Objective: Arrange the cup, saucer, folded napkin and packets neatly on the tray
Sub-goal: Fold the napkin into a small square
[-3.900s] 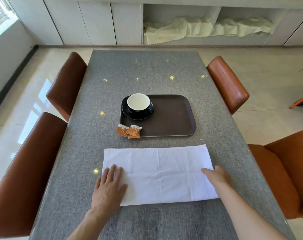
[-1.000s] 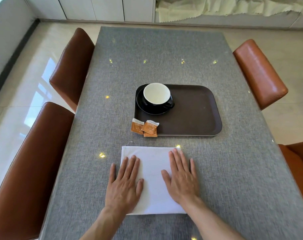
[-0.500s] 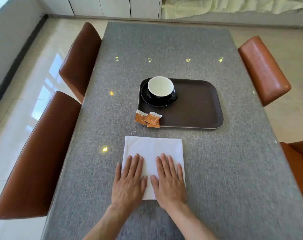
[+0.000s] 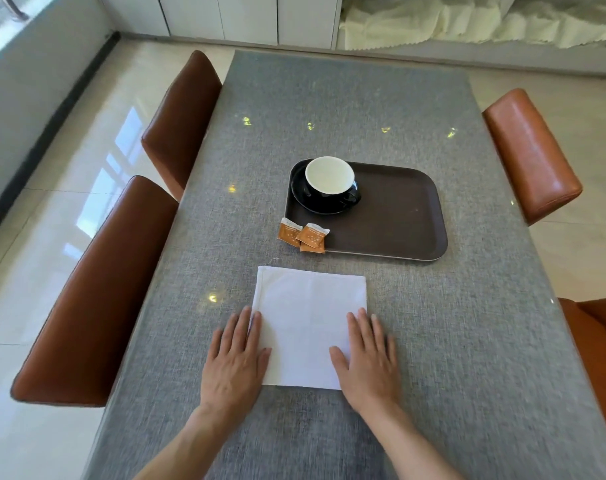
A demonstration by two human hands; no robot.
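One dark brown rectangular plastic tray — on it one black saucer and one black cup with a white inside. Two small orange paper packets. One folded white cloth napkin. Four brown leather chairs — two on each side of the one grey worktop. Two bare hands.

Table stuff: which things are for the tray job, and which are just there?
For the job: tray, cup, saucer, packets, napkin under left hand and right hand.

Just there: chairs, pale cloth on the shelf.
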